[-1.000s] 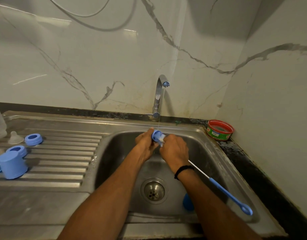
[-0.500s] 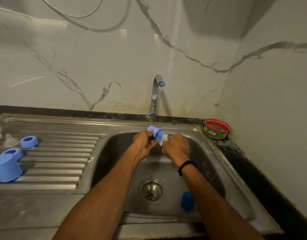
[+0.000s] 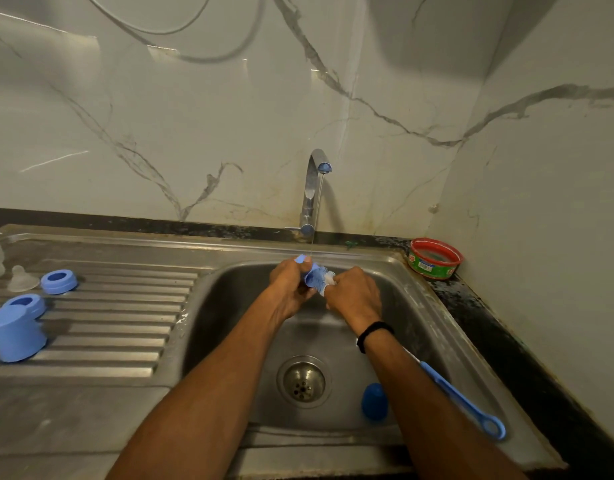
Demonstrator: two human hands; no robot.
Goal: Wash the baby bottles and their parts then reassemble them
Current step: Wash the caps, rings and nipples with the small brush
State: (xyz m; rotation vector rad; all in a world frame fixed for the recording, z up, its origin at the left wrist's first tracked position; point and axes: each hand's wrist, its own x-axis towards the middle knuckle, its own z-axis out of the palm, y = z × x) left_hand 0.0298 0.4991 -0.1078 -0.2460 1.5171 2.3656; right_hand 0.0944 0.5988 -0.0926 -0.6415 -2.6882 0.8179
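Hands together under tap (image 3: 314, 188) stream, over sink (image 3: 419, 306): left hand (image 3: 288, 289) gripping blue bottle part (image 3: 310, 275), right hand (image 3: 355, 296) clamped on brush (image 3: 461, 399), bristles against part. Scrubbing step. Next, likely: rinse, set beside rings (image 3: 58, 281) at left.

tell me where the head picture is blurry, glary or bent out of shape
Head view: dim, warm light overall; slight motion blur softens the left hand gripping a blue cap, and the right hand with its brush; thin glare streaks cross the wall tiles, with a broad shadow at top right; wide-angle distortion bows the sink's back rim.
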